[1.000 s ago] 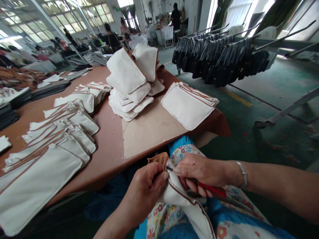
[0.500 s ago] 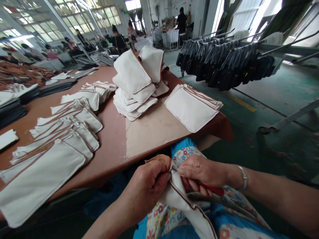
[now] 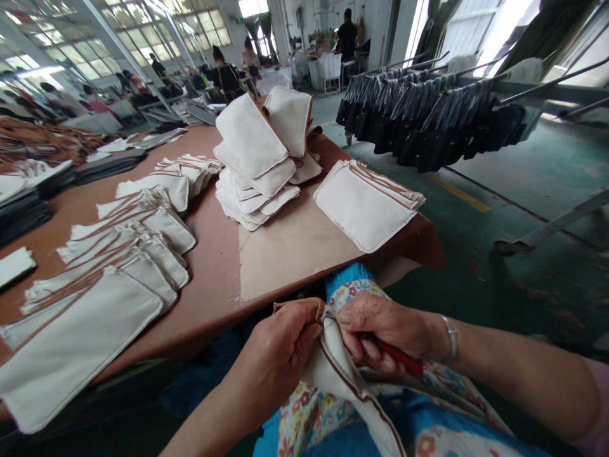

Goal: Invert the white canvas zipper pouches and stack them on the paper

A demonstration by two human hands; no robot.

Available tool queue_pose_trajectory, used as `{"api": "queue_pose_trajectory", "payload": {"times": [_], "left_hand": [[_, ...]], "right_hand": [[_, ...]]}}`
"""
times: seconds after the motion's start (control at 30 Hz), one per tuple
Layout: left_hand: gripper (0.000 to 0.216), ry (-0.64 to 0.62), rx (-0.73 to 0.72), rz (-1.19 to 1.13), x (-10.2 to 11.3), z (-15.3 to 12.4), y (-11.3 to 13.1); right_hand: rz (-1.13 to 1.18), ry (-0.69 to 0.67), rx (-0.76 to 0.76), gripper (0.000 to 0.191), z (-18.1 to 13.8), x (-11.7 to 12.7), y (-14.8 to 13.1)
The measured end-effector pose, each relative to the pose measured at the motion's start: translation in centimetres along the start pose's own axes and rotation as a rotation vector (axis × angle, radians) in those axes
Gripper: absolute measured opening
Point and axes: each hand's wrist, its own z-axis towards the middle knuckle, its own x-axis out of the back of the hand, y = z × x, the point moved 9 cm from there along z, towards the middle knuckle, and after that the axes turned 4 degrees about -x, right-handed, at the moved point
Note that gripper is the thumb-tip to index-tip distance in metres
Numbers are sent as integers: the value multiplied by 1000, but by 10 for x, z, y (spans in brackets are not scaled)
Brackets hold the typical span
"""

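Observation:
A cream fabric pouch (image 3: 352,387) with brown piping lies over my lap, below the table edge. My left hand (image 3: 280,355) is closed, pinching the pouch's top corner. My right hand (image 3: 385,327) is closed around a red-handled tool (image 3: 397,357), its metal tip pressed into the same corner. The two hands touch each other at the corner. A silver bracelet sits on my right wrist.
The brown table (image 3: 214,279) carries rows of flat pouches (image 3: 109,266) at left, a tall pile (image 3: 257,165) in the middle and a neat stack (image 3: 366,206) at the right corner. Dark garments hang on a rack (image 3: 428,114) at right. Other people work far behind.
My hands stay on the pouch corner; the right hand has curled slightly tighter over the tool. The view has shifted a little between the first frame and now.

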Motion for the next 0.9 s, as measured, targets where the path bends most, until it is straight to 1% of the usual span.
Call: {"api": "queue_pose_trajectory", "payload": {"times": [0.03, 0.07, 0.1, 0.13, 0.17, 0.2, 0.23, 0.27, 0.3, 0.33, 0.37, 0.4, 0.43, 0.47, 0.5, 0.57, 0.6, 0.63, 0.67, 0.73, 0.8, 0.9], "left_hand": [[18, -2, -4, 1, 2, 0, 1], [18, -3, -5, -2, 4, 0, 1], [19, -7, -4, -7, 7, 0, 1], [20, -12, -2, -10, 10, 1, 0], [21, -20, 4, -7, 13, 1, 0], [21, -29, 12, 2, 16, 2, -1], [21, -38, 21, 18, 19, 3, -2], [22, -49, 27, 38, 22, 4, -3], [22, -57, 28, 59, 23, 6, -2], [21, -64, 23, 78, 25, 8, -1], [21, -67, 9, 96, 25, 10, 1], [21, -73, -7, 112, 25, 12, 4], [21, -75, -23, 132, 25, 13, 6], [19, -68, -39, 160, 25, 14, 9], [18, -51, -51, 197, 26, 15, 10], [18, -6, -54, 275, 30, 13, 11], [18, 19, -43, 311, 33, 11, 10], [20, 39, -28, 337, 35, 9, 8], [21, 48, -6, 349, 38, 6, 6], [23, 51, 56, 306, 42, 2, -1], [25, 22, 112, 158, 42, -1, -7], [32, -59, 149, -138, 38, -1, -11]], "right_hand": [[103, -6, 14, 52, 2, -1, 5], [155, -14, 17, 53, 3, 0, 9], [134, -25, 5, 54, 3, 2, 11], [26, -38, -2, 55, 1, 5, 11], [-158, -43, 10, 53, -1, 10, 6], [-382, -21, 53, 50, -6, 16, -5], [-599, 39, 117, 46, -11, 24, -22], [-769, 128, 202, 41, -18, 31, -43], [-866, 237, 306, 37, -26, 37, -68], [-901, 347, 414, 35, -34, 39, -93], [-902, 427, 517, 33, -41, 37, -115], [-897, 455, 607, 31, -45, 31, -132], [-901, 423, 670, 31, -43, 20, -144], [-912, 349, 695, 31, -36, 9, -149], [-926, 256, 671, 31, -26, -2, -148], [-936, 80, 544, 33, -1, -14, -133], [-927, 29, 478, 34, 9, -15, -124], [-909, 7, 422, 34, 17, -14, -116], [-878, 5, 384, 34, 22, -10, -109], [-782, 21, 359, 33, 25, -4, -100], [-679, 53, 375, 35, 23, 1, -97], [-595, 94, 379, 38, 18, 5, -95]]}}
